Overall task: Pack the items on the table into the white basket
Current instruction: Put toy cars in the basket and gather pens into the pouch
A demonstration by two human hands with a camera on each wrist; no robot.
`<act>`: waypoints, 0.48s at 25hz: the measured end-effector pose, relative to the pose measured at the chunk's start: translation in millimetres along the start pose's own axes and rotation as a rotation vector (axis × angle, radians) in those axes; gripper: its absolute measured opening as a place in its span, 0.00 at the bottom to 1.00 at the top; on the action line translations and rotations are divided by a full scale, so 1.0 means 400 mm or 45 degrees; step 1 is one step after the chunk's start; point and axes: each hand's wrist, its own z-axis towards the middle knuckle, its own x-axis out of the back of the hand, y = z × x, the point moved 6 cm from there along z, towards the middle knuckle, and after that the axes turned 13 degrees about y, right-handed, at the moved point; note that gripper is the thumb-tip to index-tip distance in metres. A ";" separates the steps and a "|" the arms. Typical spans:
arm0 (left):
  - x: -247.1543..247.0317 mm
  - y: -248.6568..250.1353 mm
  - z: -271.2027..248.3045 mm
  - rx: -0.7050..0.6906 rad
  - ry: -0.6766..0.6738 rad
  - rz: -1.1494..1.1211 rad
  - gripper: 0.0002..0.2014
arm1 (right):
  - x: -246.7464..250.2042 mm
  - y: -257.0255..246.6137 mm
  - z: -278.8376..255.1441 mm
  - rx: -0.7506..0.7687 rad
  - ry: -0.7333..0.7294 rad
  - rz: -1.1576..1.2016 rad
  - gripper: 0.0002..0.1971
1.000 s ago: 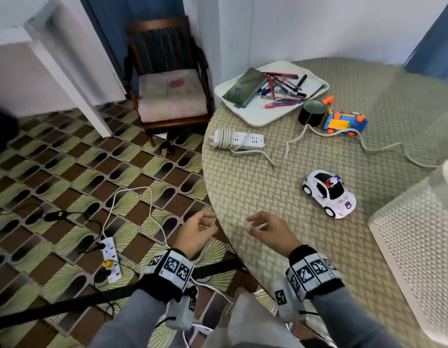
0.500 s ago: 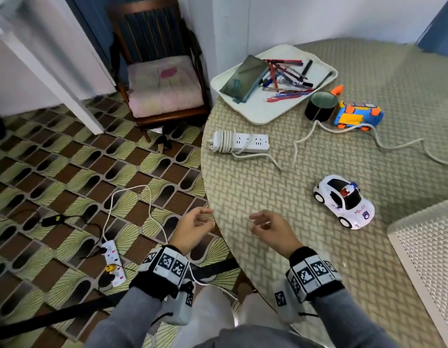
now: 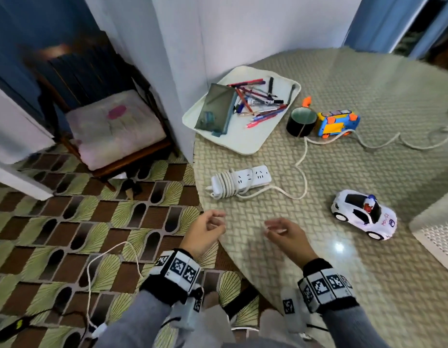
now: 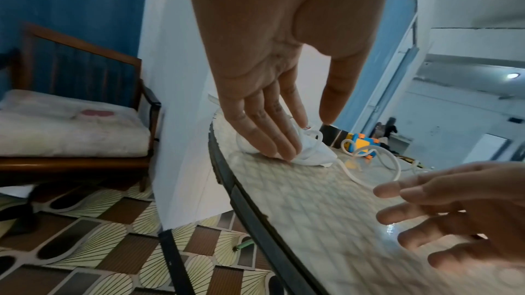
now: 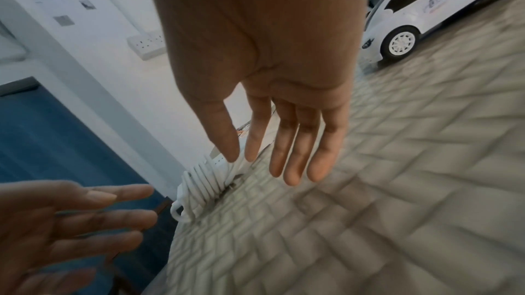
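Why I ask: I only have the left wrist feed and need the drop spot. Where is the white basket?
Observer: The white basket stands at the far right of the table in the head view, outside your feed.
Operator: Anything near it to pack first?
Observer: A white toy police car stands just left of it, with neither hand on it.

I see only a corner of the white basket point(image 3: 436, 234), cut off at the head view's three o'clock edge. My right wrist view blurs the table point(image 5: 369, 221); fingers hide most of the power strip point(image 5: 199, 185).
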 end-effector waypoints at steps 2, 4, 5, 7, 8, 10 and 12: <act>0.025 0.019 0.034 -0.029 -0.066 0.029 0.12 | -0.023 -0.007 -0.001 -0.017 0.070 -0.013 0.10; 0.034 0.041 0.065 -0.090 -0.138 0.081 0.13 | -0.037 -0.012 -0.009 -0.026 0.160 0.001 0.09; 0.030 0.051 0.081 -0.121 -0.169 0.090 0.13 | -0.036 -0.015 -0.011 -0.033 0.201 0.017 0.08; 0.009 0.072 0.107 -0.152 -0.239 0.107 0.12 | -0.017 -0.020 -0.011 -0.060 0.284 0.055 0.08; -0.005 0.085 0.120 -0.165 -0.272 0.114 0.11 | -0.002 -0.023 -0.004 -0.076 0.333 0.076 0.08; -0.034 0.106 0.151 -0.172 -0.307 0.111 0.10 | 0.025 -0.030 0.007 -0.091 0.414 0.111 0.08; -0.073 0.140 0.186 -0.187 -0.331 0.109 0.10 | 0.061 -0.034 0.030 -0.093 0.503 0.154 0.07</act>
